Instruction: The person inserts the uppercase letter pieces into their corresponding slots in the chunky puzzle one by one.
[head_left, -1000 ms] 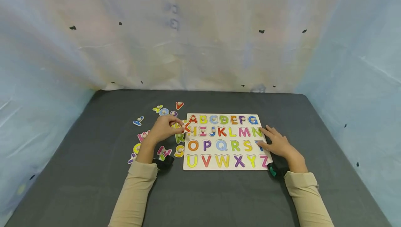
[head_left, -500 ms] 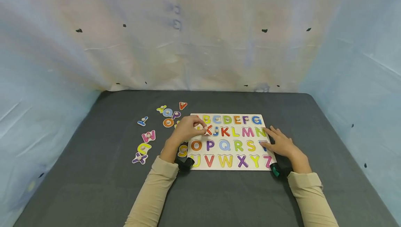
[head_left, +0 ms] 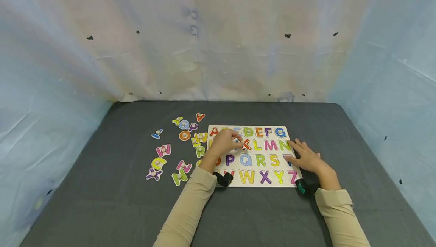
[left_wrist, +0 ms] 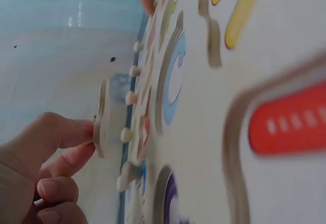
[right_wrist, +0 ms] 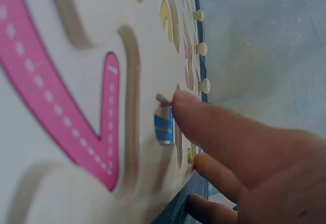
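Observation:
My left hand [head_left: 225, 143] pinches a red letter K puzzle piece [head_left: 246, 145] between thumb and fingertips, over the K slot in the second row of the white alphabet board [head_left: 255, 168]. Edge-on in the left wrist view, the piece [left_wrist: 101, 119] stands a little apart from the board. Knobbed letters A to G fill the top row; some pieces are hidden behind my left hand. My right hand [head_left: 308, 160] rests on the board's right edge with fingers spread near N and T. In the right wrist view its fingertip touches the board by the blue T slot [right_wrist: 164, 127].
Loose letter pieces lie left of the board, among them a pink W or M [head_left: 163, 150], a purple X [head_left: 154, 174], an orange O [head_left: 184, 135] and a blue T [head_left: 157, 134]. Dark cloth [head_left: 265, 216] covers the table; pale sheets [head_left: 238, 50] hang around it.
My left hand has carried the red K rightward from the board's left edge, past H and I, to the K slot. My right hand stays on the right edge.

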Motion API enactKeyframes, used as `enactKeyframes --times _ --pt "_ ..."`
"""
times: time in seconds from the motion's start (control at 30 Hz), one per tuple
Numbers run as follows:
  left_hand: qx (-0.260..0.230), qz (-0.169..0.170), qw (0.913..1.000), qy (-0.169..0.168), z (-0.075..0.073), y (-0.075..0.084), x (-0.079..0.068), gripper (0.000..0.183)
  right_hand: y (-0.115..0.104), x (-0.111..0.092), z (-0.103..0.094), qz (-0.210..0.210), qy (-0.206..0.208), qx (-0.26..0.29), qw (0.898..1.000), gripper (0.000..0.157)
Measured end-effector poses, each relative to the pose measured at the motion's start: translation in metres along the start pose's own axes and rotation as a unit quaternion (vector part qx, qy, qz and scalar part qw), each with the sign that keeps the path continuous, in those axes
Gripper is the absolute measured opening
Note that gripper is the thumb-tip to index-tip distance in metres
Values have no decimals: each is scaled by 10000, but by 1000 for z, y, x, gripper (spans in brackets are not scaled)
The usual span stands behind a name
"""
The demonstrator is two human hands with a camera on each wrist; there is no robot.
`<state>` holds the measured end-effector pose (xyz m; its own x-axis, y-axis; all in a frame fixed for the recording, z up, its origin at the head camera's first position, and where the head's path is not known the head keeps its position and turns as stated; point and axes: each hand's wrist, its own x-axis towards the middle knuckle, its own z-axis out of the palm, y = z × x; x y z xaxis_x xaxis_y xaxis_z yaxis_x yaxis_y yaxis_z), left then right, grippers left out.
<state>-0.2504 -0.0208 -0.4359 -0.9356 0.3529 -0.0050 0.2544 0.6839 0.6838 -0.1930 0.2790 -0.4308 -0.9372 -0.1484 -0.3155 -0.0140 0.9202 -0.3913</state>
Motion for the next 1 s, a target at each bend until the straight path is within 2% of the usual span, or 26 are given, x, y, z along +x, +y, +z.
enactKeyframes --times 0.33,0.77,1.0 --pt "104 -477 9987 -162 11 4 9 4 1 1 3 12 13 53 10000 83" --pt "550 -669 9962 -119 15 4 15 9 0 1 1 -17 -25 68 10000 82" --pt "387 -586 9975 -92 9 8 10 11 0 0 1 4 -12 61 10000 82"
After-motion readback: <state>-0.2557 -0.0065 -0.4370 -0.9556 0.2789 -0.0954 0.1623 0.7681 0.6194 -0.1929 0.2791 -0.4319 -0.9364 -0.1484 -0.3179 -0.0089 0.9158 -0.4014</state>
